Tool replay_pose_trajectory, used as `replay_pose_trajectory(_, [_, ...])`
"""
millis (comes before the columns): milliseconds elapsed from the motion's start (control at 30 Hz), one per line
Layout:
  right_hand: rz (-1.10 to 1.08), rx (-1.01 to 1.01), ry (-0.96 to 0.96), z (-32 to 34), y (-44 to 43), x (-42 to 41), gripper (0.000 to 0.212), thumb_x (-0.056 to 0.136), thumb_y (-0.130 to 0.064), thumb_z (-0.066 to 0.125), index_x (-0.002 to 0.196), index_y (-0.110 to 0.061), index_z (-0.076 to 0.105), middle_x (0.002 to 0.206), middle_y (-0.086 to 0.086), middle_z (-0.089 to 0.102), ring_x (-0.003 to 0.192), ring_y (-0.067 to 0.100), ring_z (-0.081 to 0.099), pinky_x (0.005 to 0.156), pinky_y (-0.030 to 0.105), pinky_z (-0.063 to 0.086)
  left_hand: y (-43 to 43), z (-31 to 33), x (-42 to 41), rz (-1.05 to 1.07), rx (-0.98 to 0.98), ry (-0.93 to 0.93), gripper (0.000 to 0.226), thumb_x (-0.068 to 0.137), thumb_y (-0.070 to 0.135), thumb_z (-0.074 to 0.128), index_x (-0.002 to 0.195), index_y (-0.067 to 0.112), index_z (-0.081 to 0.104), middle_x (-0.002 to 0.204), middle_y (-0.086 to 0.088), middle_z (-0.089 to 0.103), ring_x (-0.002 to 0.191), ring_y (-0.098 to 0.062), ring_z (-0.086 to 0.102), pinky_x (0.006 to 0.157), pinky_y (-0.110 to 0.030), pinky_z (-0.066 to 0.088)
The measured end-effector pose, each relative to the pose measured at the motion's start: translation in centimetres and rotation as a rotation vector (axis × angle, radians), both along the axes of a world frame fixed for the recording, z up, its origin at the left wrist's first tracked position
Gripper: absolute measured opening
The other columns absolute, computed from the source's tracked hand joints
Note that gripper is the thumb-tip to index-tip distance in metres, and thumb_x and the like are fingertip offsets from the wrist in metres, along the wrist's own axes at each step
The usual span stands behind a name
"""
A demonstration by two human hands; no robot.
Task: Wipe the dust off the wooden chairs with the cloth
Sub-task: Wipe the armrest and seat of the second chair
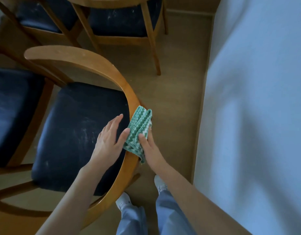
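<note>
On my feed, the left hand (109, 139) and right hand (150, 150) are bare, and so are both forearms down to the frame's edge. Below them I see loose light-blue trousers (166, 212) and pale whitish footwear (123, 201), socks or slippers, I cannot tell.

Home dining room (carpeted): wooden chairs (88, 68) around table (109, 1)

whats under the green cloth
The green cloth lies over the curved wooden backrest rail, which shows at either side. The stretch of rail beneath is covered, as are most fingers of the right hand gripping it.
</note>
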State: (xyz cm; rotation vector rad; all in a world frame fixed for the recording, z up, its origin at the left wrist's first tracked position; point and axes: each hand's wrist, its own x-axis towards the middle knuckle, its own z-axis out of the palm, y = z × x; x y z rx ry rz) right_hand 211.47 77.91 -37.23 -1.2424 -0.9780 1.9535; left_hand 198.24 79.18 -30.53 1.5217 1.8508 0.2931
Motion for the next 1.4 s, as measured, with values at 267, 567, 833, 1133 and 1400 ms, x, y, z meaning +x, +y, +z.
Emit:
replay_pose_trajectory(267, [0.142,0.0,-0.185,0.1,10.8,-0.3,0.05,0.102,-0.038,0.031,0.148,-0.018,0.025,0.137,0.004,0.05,0.11,0.012,0.051,0.099,0.03,0.037,-0.5,-0.3,0.2,-0.081,-0.034,0.116,0.067,0.091,0.047,0.045,0.149,0.03,0.015,0.153,0.006,0.024,0.14,-0.015,0.022,0.112,-0.043,0.024])
replay_pose_trajectory(567, [0.034,0.052,0.05,0.6,5.4,0.8,0.05,0.103,-0.026,0.033,0.148,-0.023,0.012,0.136,0.0,0.042,0.102,-0.005,0.05,0.074,0.0,0.042,-0.6,-0.7,-0.1,-0.106,-0.022,0.083,0.075,0.084,0.05,0.045,0.148,0.03,0.012,0.153,0.002,0.026,0.14,-0.016,0.023,0.113,-0.045,0.022])
replay_pose_trajectory(833, [-0.012,0.0,0.066,-0.7,1.3,0.5,0.057,0.097,-0.05,0.035,0.145,-0.04,0.006,0.151,-0.002,0.026,0.138,0.015,0.029,0.106,0.022,0.033,-1.0,-0.7,0.3,-0.156,-0.008,0.054,0.056,0.097,0.03,0.043,0.144,0.037,0.014,0.154,0.003,0.024,0.142,-0.017,0.018,0.115,-0.05,0.019])
replay_pose_trajectory(1133, [0.05,-0.157,-0.057,-2.0,5.9,0.5,0.064,0.096,-0.057,0.012,0.151,-0.026,0.01,0.154,0.001,0.027,0.141,0.022,0.025,0.116,0.041,0.02,-0.9,-0.6,1.0,-0.209,-0.141,0.293,0.065,0.088,0.053,0.022,0.146,0.038,-0.004,0.158,0.005,0.009,0.145,-0.017,0.002,0.117,-0.043,0.003])
replay_pose_trajectory(1400, [-0.059,-0.21,0.217,-0.5,-7.9,-0.8,0.045,0.101,-0.029,0.02,0.145,-0.026,0.008,0.146,-0.003,0.031,0.124,0.0,0.038,0.089,0.001,0.037,-0.9,-0.7,0.8,-0.248,-0.127,0.28,0.067,0.086,0.055,0.018,0.145,0.036,-0.006,0.158,0.003,0.011,0.145,-0.015,0.003,0.117,-0.037,-0.001])
